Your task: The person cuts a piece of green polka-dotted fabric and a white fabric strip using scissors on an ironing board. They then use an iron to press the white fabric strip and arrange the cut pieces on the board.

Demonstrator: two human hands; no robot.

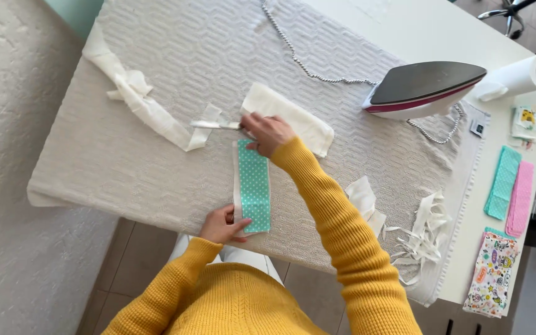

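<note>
A teal strip of fabric with white dots (254,184) lies on a white backing strip on the padded grey ironing mat (156,155). My left hand (223,226) pinches the near end of the strip at the mat's front edge. My right hand (267,133) is closed on a pair of scissors (215,125) at the strip's far end, blades pointing left. A folded piece of white fabric (293,118) lies just behind that hand. Both arms wear yellow knitted sleeves.
A long white offcut (141,99) trails across the mat's left. An iron (423,90) rests on its side at the right, its braided cord (308,68) crossing the mat. White scraps (420,239), teal and pink strips (511,186), patterned fabric (491,273) and a paper roll (519,75) lie further right.
</note>
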